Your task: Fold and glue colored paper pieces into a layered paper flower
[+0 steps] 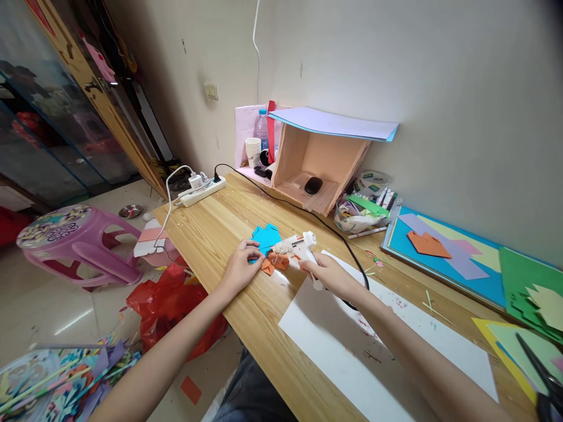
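My right hand [324,272] is wrapped round the handle of a white hot glue gun [295,243], its nozzle pointing left at the folded paper. A blue folded paper piece [266,235] lies on the wooden table just left of the nozzle. My left hand [244,264] rests at its near edge, thumb and fingers closed on the paper. Orange folded paper [268,266] sits beneath and beside the blue piece, partly covered by the glue gun. Whether the nozzle touches the paper, I cannot tell.
A black cord [303,208] crosses the table from the power strip [203,192]. White paper [338,346] lies under my right forearm. Scissors [543,372] and coloured paper sheets [398,231] are on the right. An open box [299,146] stands against the wall.
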Motion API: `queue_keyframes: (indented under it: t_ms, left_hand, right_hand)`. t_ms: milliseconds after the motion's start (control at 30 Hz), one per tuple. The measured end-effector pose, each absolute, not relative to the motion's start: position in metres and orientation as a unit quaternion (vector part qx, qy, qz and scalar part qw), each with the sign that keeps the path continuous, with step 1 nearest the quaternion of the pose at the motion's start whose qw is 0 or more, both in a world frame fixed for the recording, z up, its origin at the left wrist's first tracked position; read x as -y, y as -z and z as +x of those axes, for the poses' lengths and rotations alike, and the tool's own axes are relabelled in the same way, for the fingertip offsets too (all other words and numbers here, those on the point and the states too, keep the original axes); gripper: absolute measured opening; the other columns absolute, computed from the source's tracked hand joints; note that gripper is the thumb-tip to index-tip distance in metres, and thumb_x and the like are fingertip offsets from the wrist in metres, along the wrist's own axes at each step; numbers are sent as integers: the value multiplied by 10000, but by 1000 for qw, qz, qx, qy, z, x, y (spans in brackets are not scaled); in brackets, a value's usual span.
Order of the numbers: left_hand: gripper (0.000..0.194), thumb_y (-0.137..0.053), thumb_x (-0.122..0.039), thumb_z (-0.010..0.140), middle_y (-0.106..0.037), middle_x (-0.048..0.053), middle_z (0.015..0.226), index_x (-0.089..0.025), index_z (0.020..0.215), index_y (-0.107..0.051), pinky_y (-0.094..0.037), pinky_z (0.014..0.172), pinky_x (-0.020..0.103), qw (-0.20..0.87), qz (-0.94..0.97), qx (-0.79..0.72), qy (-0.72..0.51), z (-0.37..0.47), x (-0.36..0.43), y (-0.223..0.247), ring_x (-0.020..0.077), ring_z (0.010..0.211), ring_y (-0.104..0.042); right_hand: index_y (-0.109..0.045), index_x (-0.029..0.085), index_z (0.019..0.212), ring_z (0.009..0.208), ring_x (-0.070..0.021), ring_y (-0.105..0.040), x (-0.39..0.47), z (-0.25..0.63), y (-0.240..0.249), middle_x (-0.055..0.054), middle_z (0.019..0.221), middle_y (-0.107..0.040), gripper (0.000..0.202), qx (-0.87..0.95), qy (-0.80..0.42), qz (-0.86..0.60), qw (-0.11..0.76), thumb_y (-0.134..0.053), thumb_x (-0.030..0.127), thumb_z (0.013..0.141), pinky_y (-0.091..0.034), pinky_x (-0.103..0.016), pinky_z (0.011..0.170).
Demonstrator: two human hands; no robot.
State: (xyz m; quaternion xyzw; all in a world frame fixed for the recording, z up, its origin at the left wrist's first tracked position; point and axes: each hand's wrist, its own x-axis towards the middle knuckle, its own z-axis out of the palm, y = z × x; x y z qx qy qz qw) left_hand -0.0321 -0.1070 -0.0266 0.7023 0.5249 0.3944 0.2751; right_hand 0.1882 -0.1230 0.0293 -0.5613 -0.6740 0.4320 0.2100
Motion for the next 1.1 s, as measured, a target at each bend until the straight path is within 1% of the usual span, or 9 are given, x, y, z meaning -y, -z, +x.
queue_keyframes:
  t_ms: [200,433,667,933,1100]
  left_hand:
    - [177,-556,-295,769,-533,72,1016,-176,690,-660,-544,723,306,273,704,-527,-391,-32,106,28,166,905,-573]
    - [177,-548,-289,776,-529,71,1012,-178,697,-661,-532,746,302,279,703,-526,-388,-33,106,28,164,924,-563]
    - [165,-548,-271,777,-540,74,1003,-184,703,-666,-516,777,311,272,705,-530,-384,-34,106,29,183,974,-549]
    - [159,-560,-285,768,-542,64,991,-184,697,-659,-525,746,294,272,699,-530,-394,-32,107,28,176,943,-561]
    - [149,-565,-276,764,-551,62,980,-186,686,-655,-524,755,298,265,702,-534,-390,-33,107,26,177,943,-560]
  right_hand:
    - [-462,184,619,578,-131,-429,123,188,-28,19,602,-457,260,678,-430,-553,224,-401,382,776,-319,-231,542]
    - [-435,183,571,559,-122,-409,123,189,-28,27,580,-429,288,676,-438,-547,227,-405,384,776,-298,-233,539]
    - [-400,186,591,541,-111,-377,123,189,-30,35,575,-393,294,675,-452,-548,198,-397,403,790,-284,-231,520]
    - [-409,183,611,521,-110,-403,121,191,-28,35,568,-427,259,653,-471,-564,184,-423,391,765,-278,-231,497]
    - [-424,183,611,526,-114,-406,121,191,-27,32,559,-420,227,653,-474,-558,193,-426,363,749,-277,-230,490]
